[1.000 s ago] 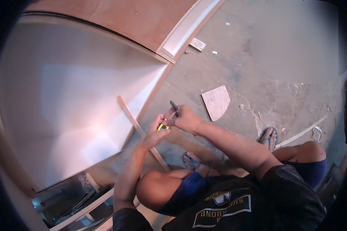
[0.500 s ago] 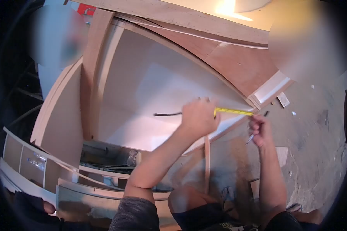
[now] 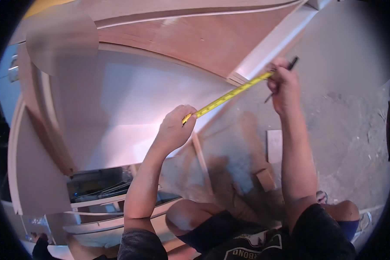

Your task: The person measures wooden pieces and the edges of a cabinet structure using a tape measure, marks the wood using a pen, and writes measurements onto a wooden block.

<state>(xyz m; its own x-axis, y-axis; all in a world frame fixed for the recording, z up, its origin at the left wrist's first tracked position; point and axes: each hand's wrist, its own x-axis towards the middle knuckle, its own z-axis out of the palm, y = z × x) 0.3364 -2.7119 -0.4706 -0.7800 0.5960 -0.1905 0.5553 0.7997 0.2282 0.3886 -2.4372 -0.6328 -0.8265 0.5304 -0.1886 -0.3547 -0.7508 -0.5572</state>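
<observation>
My left hand is closed around a tape measure, whose case is mostly hidden by the fingers. From it the yellow blade runs up and to the right, stretched across the lower right edge of a pale panel in a wooden frame. My right hand pinches the blade's far end. A dark pen is also gripped in that hand, its thin tip sticking out below the fingers.
A reddish plywood panel lies beyond the pale one. Wooden offcuts lie on the concrete floor at right. Curved wooden strips are at lower left, with part of another person's hand near the bottom left edge.
More of the blade is out of the case and it slants more steeply. My right hand has gone up, my left hand to the left. The camera view has swung right.
</observation>
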